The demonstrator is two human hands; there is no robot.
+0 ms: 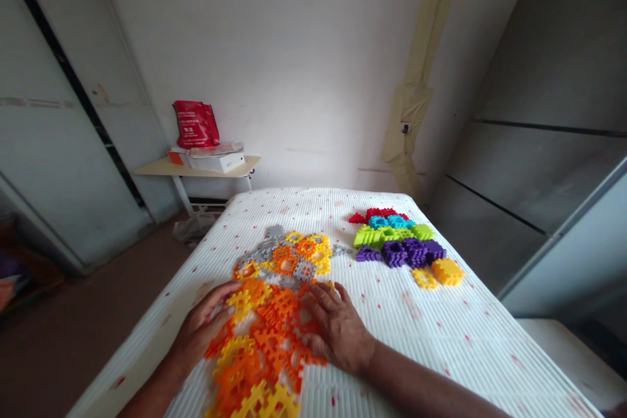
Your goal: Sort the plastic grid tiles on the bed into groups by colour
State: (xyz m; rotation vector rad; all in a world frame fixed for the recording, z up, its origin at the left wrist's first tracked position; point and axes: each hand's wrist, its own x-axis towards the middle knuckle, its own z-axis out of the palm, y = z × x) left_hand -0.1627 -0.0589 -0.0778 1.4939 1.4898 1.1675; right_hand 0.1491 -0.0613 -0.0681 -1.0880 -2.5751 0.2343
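Note:
A loose heap of orange interlocking plastic pieces (277, 310) lies on the bed in front of me, mixed with yellow pieces (240, 304). My left hand (208, 320) rests at the heap's left edge, fingers curved but apart, touching the pieces there. On the right side of the heap, my right hand (337, 326) lies palm down with its fingers apart over orange pieces. Its palm side and whatever is under it are hidden. Just beyond the hands are grey pieces (304, 270) among more orange and yellow ones.
Sorted stacks stand at the right: red (386, 214), blue (392, 222), green (385, 234), purple (414, 252) and yellow blocks (447, 271). A white ribbed cover (392, 326) spreads over the bed. Against the wall, a small table (161, 168) bears a red bag (196, 124) and boxes.

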